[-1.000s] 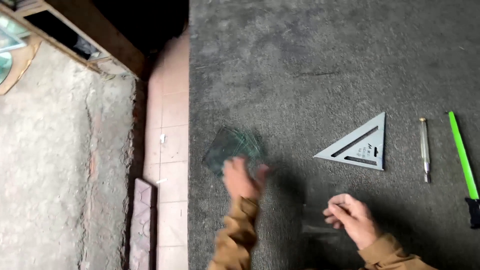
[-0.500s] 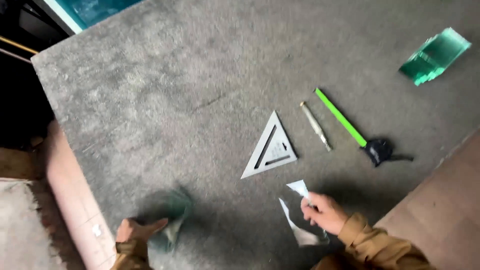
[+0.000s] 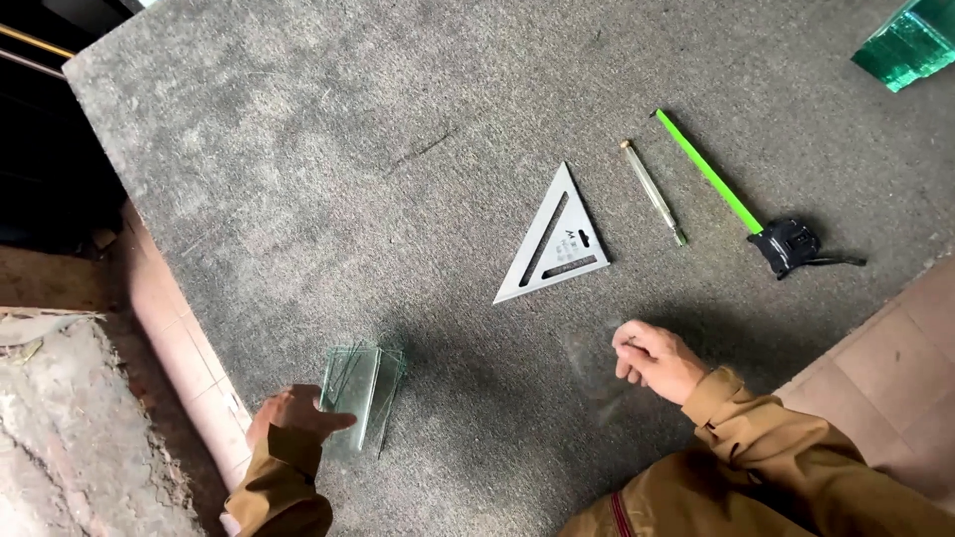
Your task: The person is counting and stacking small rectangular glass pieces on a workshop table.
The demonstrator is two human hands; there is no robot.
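Note:
My left hand (image 3: 290,418) rests at the near left edge of a grey felt-covered table (image 3: 378,129), fingers on a small stack of clear greenish glass pieces (image 3: 360,393) lying flat. My right hand (image 3: 657,360) is curled over a thin clear glass pane (image 3: 594,370) that lies on the felt just left of it, pinching its edge. Both sleeves are tan. A grey metal triangle square (image 3: 552,244) lies a little beyond my right hand.
A slim metal glass cutter (image 3: 654,191) and a green tape pulled out of a black tape measure (image 3: 788,244) lie right of the triangle. A stack of green glass (image 3: 910,45) sits at the far right corner. Tiled floor shows at both sides.
The view has swung and steadied. The left hand has laid the glass stack flat on the table edge. The right hand's pane has gone from raised to lying on the felt.

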